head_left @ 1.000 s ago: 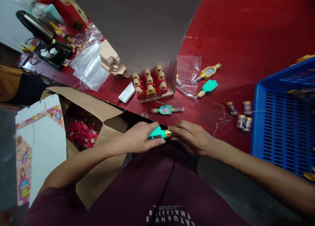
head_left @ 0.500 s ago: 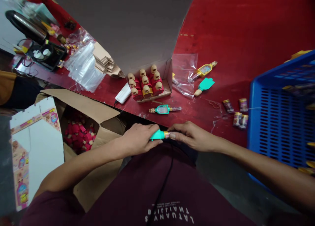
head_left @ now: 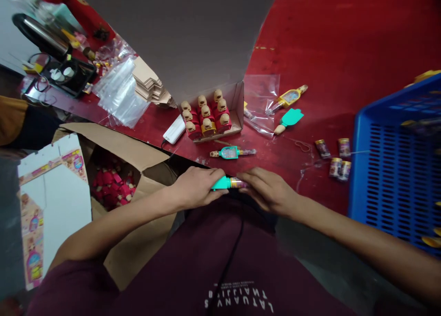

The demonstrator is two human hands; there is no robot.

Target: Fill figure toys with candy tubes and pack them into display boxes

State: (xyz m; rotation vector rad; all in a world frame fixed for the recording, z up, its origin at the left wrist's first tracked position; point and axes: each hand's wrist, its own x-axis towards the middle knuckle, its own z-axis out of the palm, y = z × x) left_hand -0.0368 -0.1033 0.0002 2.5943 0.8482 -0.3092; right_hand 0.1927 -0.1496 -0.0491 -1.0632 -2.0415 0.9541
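Observation:
My left hand (head_left: 198, 186) is closed around a teal plastic toy (head_left: 220, 183), its head end hidden in my fingers. A clear tube (head_left: 237, 183) with a yellow collar and purplish contents joins the toy's right end. My right hand (head_left: 270, 189) has its fingers closed on the tube's far end. Just beyond my hands, a similar teal toy with a tube (head_left: 229, 152) lies on the red table (head_left: 327, 45). Behind it stands an open carton (head_left: 237, 116) holding several red toys and a yellow one, all with tan animal heads.
At right, a blue basket (head_left: 358, 169) stands beside several small filled tubes (head_left: 335, 166). A yellow toy (head_left: 291, 97) and a teal toy (head_left: 290, 118) lie near plastic bags (head_left: 262, 91). At left are a box of red toys (head_left: 113, 183), cardboard pieces (head_left: 146, 77) and a white device (head_left: 174, 130).
My right fingers have slid right along the tube, so more of it shows beside the teal toy. The left hand keeps its hold. The whole view has shifted slightly.

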